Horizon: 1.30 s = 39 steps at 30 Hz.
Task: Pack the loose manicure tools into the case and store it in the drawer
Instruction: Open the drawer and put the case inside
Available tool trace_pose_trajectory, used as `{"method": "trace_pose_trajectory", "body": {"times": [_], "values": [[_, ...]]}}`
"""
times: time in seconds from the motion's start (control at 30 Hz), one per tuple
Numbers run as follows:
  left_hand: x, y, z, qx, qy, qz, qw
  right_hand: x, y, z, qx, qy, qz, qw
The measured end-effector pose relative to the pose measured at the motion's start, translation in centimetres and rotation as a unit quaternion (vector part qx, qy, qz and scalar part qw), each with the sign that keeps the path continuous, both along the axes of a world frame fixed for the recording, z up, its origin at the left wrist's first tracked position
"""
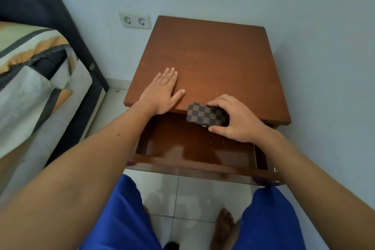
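**A:** Where's the case [207, 116] rn?

**B:** In the right hand [237, 119], fingers over the far edge, thumb on the near one, clamped on it. It's held up over the far right part of the open drawer [194, 146], just at the table [213, 57] lip. Not set down yet, afaict. Left hand [162, 92] is flat on the tabletop near the left front corner, fingers spread, holding nothing.

**A:** What could go sideways?

**B:** Few things, imo. Case sits right at the table's front edge, so if the hand goes in too high it could knock that lip and twist out of the grip. The hold is only on the right end, the left end hangs free, so a bump would lever it. There's a bit of metal on the near side, prob a clasp, can't tell if it's fastened. If not, a drop could pop it open and spill the tools inside the drawer.

**A:** And the drawer itself?

**B:** Pulled well out, front edge right against the person's knees. Shoving it shut w/ the right hand inside would pinch fingers. Drawer floor looks glossy too, so the case might slide to the back when it closes. Left hand pressing on top should keep the table from shifting, tho.

**A:** Any brand or text?

**B:** None readable. Case has a brown and dark checker pattern, no logo I can make out. Wall socket [135, 20] is unmarked too.
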State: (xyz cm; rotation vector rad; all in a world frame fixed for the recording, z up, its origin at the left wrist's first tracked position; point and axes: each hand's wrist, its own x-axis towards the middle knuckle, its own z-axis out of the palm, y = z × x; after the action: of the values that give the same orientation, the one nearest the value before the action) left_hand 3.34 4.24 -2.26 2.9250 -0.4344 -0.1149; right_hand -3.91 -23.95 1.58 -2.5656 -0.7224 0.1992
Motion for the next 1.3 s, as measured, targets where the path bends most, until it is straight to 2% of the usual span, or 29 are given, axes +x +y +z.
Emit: {"method": "trace_pose_trajectory", "body": {"times": [0.2,0.5,0.63,0.8,0.93,1.2,1.3], "values": [[-0.1,-0.2,-0.1,0.012,-0.005,0.008,1.000,-4.0,-0.6,-3.5,-0.029,0.035,0.038,0.998],[-0.1,-0.1,0.0,0.009,-0.008,0.007,1.000,0.2,1.7,-9.1,-0.098,0.140,-0.003,0.985],[0.0,0.1,0.0,0.004,-0.010,0.004,1.000,0.4,2.4,-11.2,-0.152,0.152,0.023,0.976],[0.0,0.1,-0.1,0.001,-0.014,0.004,1.000,0.4,2.5,-11.7,-0.164,0.141,0.038,0.976],[-0.1,0.1,-0.1,-0.001,-0.013,0.005,1.000,-0.2,2.4,-10.3,-0.132,0.137,0.028,0.981],[-0.5,-0.3,0.4,0.002,-0.005,0.012,1.000,-6.4,1.6,-3.2,0.046,0.070,0.017,0.996],[-0.6,-0.3,0.6,0.004,-0.005,0.015,1.000,-8.5,1.3,-3.6,-0.021,0.038,0.039,0.998]]}}
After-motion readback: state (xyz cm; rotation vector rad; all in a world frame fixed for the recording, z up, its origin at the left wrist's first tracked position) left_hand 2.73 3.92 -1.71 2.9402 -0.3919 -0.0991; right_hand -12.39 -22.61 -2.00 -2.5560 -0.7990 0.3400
